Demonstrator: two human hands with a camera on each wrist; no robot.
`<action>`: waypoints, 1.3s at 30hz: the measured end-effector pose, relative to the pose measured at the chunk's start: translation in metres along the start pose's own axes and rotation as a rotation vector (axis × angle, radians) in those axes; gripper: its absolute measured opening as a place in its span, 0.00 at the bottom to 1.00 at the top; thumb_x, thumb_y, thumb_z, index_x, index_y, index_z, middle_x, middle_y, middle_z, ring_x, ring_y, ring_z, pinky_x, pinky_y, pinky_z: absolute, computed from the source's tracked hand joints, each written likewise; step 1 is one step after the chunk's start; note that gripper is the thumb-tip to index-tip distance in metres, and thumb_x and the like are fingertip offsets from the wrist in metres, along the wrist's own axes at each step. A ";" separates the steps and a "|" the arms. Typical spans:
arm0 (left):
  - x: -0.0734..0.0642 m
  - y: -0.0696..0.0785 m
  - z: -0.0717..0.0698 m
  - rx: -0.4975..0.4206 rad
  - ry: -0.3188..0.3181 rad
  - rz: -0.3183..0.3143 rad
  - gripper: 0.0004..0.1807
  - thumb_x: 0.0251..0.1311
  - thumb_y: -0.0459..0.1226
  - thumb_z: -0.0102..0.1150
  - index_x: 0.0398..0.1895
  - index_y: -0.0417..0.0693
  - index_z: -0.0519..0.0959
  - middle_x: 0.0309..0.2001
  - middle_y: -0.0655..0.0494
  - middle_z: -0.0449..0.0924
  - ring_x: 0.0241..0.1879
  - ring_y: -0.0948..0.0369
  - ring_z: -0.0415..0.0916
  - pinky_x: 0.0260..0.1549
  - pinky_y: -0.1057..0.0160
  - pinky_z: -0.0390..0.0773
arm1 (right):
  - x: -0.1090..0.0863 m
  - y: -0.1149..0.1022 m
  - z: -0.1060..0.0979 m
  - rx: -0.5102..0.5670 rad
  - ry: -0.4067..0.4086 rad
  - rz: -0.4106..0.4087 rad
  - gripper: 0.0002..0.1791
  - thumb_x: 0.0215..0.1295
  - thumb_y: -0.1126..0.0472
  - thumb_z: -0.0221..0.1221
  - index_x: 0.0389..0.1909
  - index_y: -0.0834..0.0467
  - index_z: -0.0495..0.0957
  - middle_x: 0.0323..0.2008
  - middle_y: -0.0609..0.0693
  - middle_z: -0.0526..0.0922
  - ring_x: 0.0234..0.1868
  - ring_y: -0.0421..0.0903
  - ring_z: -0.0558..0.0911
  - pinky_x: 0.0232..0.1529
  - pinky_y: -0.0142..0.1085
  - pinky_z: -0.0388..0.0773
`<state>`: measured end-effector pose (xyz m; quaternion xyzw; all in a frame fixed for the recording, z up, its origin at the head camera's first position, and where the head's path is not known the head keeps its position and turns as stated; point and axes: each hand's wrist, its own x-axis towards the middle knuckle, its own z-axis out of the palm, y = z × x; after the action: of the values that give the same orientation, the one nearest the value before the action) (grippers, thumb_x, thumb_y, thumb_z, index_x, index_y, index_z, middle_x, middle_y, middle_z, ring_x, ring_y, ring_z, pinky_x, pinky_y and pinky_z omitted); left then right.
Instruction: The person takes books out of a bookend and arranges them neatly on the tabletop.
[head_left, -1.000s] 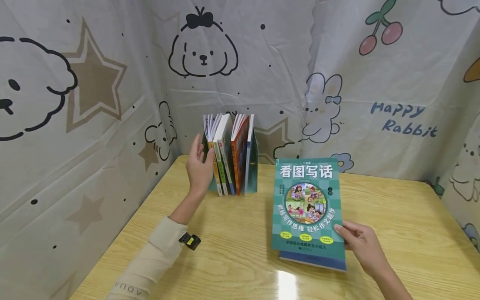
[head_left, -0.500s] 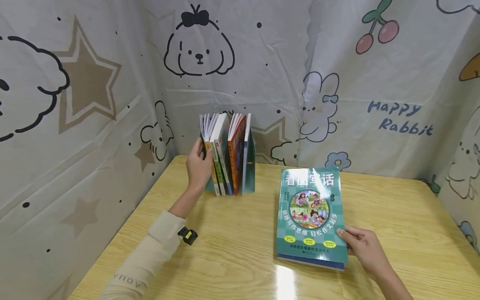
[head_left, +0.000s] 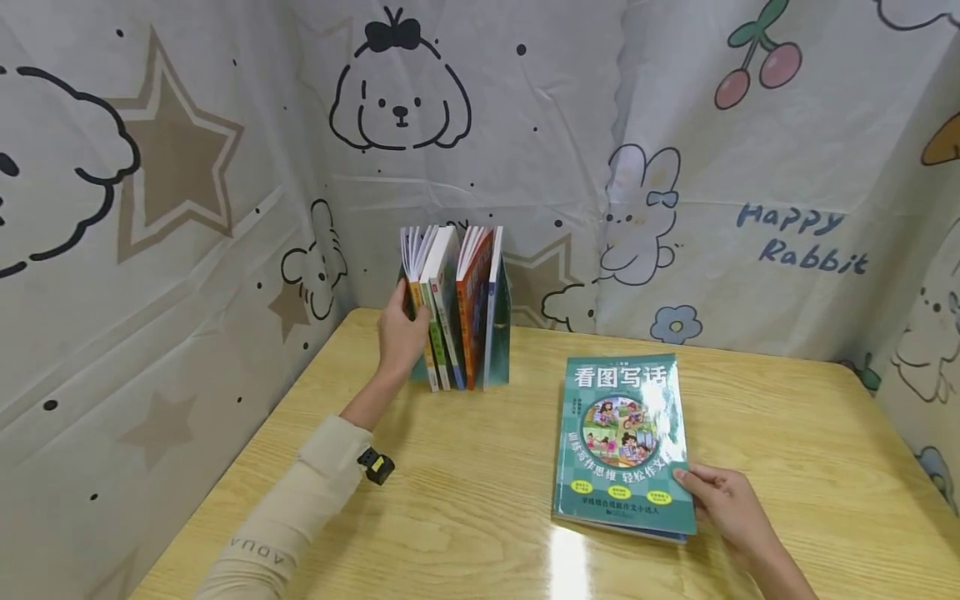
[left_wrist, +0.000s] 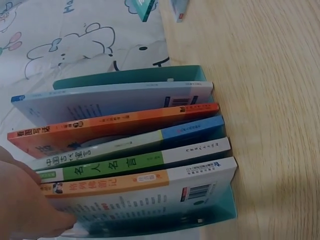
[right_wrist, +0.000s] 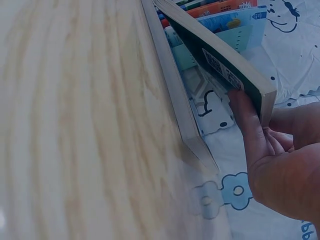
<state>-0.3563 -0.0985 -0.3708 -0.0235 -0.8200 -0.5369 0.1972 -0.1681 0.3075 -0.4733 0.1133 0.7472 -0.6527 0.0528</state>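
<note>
Right hand [head_left: 723,504]: pinches corner of green book [head_left: 622,446] – may slip onto lower book
Left hand [head_left: 401,333]: fingers flat, braces upright books [head_left: 453,308] – releasing could topple them

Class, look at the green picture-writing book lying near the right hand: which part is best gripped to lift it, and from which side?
Probably its near right corner, approached from the right. The green book lies on another book, and that corner is already raised, so the right hand has its fingers under the cover there. The other edges lie too flat to get under.
</note>
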 end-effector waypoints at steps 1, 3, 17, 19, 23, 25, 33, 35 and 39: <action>0.000 0.000 0.000 0.003 -0.003 -0.003 0.35 0.69 0.35 0.50 0.78 0.41 0.53 0.74 0.43 0.60 0.33 0.57 0.75 0.29 0.64 0.74 | 0.000 0.001 0.000 0.005 -0.002 0.002 0.25 0.76 0.65 0.53 0.63 0.80 0.65 0.41 0.61 0.86 0.36 0.44 0.87 0.38 0.39 0.84; 0.000 -0.001 0.000 0.008 -0.009 -0.001 0.36 0.69 0.34 0.50 0.78 0.41 0.53 0.73 0.41 0.61 0.18 0.61 0.67 0.18 0.67 0.69 | 0.001 0.001 -0.001 0.017 -0.002 0.001 0.24 0.75 0.66 0.53 0.62 0.81 0.66 0.41 0.61 0.86 0.36 0.44 0.87 0.39 0.39 0.84; -0.002 -0.001 0.002 -0.013 -0.036 0.031 0.35 0.73 0.38 0.53 0.78 0.40 0.53 0.74 0.41 0.59 0.68 0.46 0.63 0.66 0.53 0.64 | 0.009 0.007 -0.009 0.035 -0.024 0.061 0.25 0.76 0.64 0.53 0.61 0.83 0.65 0.43 0.61 0.86 0.38 0.45 0.87 0.39 0.41 0.84; -0.002 -0.001 0.002 -0.004 -0.035 0.021 0.36 0.73 0.40 0.53 0.79 0.40 0.51 0.75 0.41 0.56 0.66 0.43 0.65 0.66 0.51 0.64 | 0.008 0.007 -0.009 0.036 -0.033 0.061 0.25 0.76 0.64 0.53 0.60 0.82 0.66 0.42 0.62 0.86 0.38 0.46 0.88 0.39 0.41 0.84; -0.003 -0.003 0.003 0.010 -0.039 0.025 0.37 0.74 0.41 0.52 0.79 0.39 0.49 0.74 0.39 0.57 0.58 0.40 0.72 0.60 0.50 0.69 | 0.008 0.006 -0.009 0.039 -0.052 0.068 0.22 0.75 0.64 0.54 0.57 0.81 0.71 0.40 0.62 0.86 0.37 0.49 0.88 0.39 0.43 0.84; -0.005 -0.004 0.003 -0.006 -0.037 0.040 0.36 0.74 0.40 0.52 0.78 0.38 0.51 0.73 0.39 0.59 0.56 0.42 0.74 0.58 0.51 0.72 | 0.008 0.006 -0.009 0.031 -0.062 0.072 0.22 0.74 0.64 0.54 0.57 0.81 0.72 0.39 0.62 0.87 0.37 0.49 0.88 0.39 0.43 0.84; -0.007 -0.010 0.002 -0.049 0.049 0.076 0.28 0.73 0.40 0.56 0.72 0.41 0.66 0.62 0.42 0.76 0.55 0.49 0.78 0.51 0.52 0.78 | 0.011 0.003 -0.008 -0.047 -0.073 0.092 0.24 0.74 0.63 0.54 0.59 0.82 0.69 0.38 0.62 0.87 0.37 0.52 0.88 0.37 0.43 0.84; -0.007 -0.012 0.003 -0.072 0.065 0.087 0.26 0.72 0.39 0.57 0.70 0.41 0.70 0.59 0.42 0.78 0.55 0.51 0.78 0.50 0.53 0.79 | 0.012 0.001 -0.007 -0.086 -0.060 0.100 0.25 0.74 0.63 0.54 0.59 0.83 0.67 0.37 0.61 0.87 0.36 0.52 0.88 0.36 0.43 0.84; -0.008 -0.012 0.003 -0.083 0.083 0.102 0.21 0.72 0.38 0.57 0.65 0.40 0.75 0.51 0.42 0.83 0.41 0.52 0.82 0.34 0.65 0.79 | 0.014 0.001 -0.007 -0.172 -0.013 0.117 0.26 0.74 0.62 0.55 0.59 0.82 0.69 0.34 0.59 0.87 0.33 0.51 0.88 0.33 0.42 0.85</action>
<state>-0.3528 -0.0999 -0.3848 -0.0511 -0.7858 -0.5603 0.2569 -0.1814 0.3156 -0.4765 0.1476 0.7922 -0.5828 0.1053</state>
